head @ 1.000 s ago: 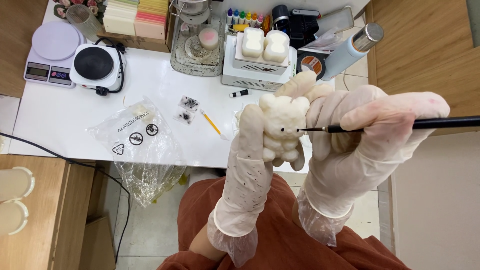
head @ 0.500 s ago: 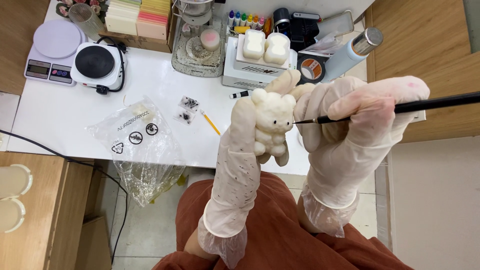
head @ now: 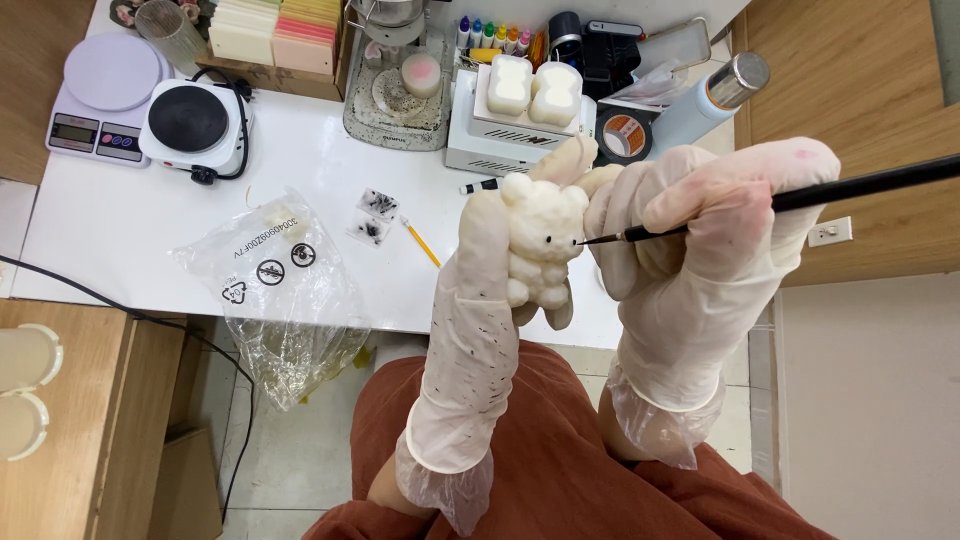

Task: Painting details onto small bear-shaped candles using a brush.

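Lots of containers at the back of the white bench (head: 130, 240). A cardboard box (head: 275, 40) holds rows of flat pastel slabs, cream on one side and pinkish-orange on the other. A grey metal tray (head: 395, 100) has a small round pink-topped piece sitting in it. On the white box (head: 480, 135) sits a mould (head: 530, 92) with two cream bear-shaped fills side by side. A row of small coloured bottles (head: 495, 35) stands behind that. A clear plastic bag (head: 285, 290) droops over the front edge of the bench; something small and pale seems to be inside near the top, hard to say what. Two tiny clear packets (head: 375, 215) with dark specks lie near a yellow pencil-like stick (head: 422, 243).

Hard to read: the top of the frame cuts off the back row, the brush handle runs out of frame at the right, and the dark stuff behind the mould is just a jumble.

Both hands wear thin whitish gloves. The left hand (head: 480, 290) has its grip closed around a small cream bear figure (head: 542, 245), fingers wrapped behind it, held up in front of the bench edge over the person's rust-coloured lap. The right hand (head: 700, 250) has its grip pinched tight on a thin black brush (head: 800, 195), and the fine tip touches the bear's face right by the two little black eye dots. The hands sit just beside each other.
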